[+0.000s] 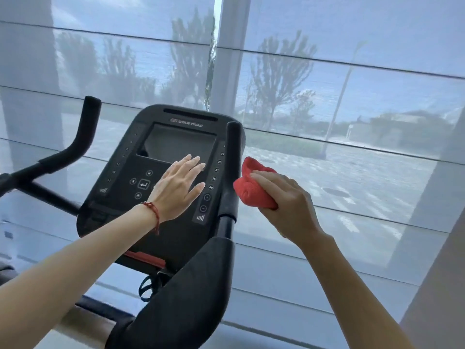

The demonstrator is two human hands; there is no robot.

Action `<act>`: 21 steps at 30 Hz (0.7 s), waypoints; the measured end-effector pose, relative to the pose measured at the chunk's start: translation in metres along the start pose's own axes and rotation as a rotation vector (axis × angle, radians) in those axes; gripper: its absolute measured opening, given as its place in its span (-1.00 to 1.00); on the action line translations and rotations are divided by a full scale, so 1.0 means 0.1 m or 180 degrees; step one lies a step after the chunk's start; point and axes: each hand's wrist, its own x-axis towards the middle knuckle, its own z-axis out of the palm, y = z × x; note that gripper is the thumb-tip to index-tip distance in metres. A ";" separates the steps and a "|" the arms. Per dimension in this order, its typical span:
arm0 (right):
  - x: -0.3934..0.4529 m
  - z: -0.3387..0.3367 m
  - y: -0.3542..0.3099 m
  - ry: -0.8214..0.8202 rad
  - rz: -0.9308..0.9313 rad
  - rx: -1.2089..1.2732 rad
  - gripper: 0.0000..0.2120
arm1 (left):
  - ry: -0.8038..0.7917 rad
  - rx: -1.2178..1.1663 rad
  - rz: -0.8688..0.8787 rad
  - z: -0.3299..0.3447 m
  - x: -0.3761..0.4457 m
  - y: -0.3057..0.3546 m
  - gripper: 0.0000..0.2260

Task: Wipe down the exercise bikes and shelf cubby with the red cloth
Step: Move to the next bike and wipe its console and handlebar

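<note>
Console point(161, 172), centre of frame: brand "STAR TRAC" with a logo mark printed above the dark screen point(177, 143). Right-hand number strip, read downward: 27, 30, 33, 36, 40; the topmost figure is cut off by the handlebar. Left-hand strip, lower part: 15 and 21 legible, others too faint. Button symbols only, no words.

A large window point(327, 109) fills the view, covered by a thin translucent roller blind point(352, 34) with horizontal seams. A vertical gap point(214, 46) separates two blind panels. Through the fabric, trees point(274, 79), a lamp post point(342, 96) and a paved area point(364, 177) appear in soft bluish daylight. At the right edge stands a pale wall point(442, 285).
</note>
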 end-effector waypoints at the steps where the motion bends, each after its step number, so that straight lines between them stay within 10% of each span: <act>1: 0.03 0.06 0.00 -0.0040 -0.0006 -0.0079 -0.53 | -0.0037 -0.0005 0.0030 0.07 0.03 -0.08 -0.42; 21: 0.26 0.45 -0.18 -0.1184 0.0424 0.0031 -0.58 | -0.0579 0.0206 0.0495 1.02 0.14 -0.94 -0.39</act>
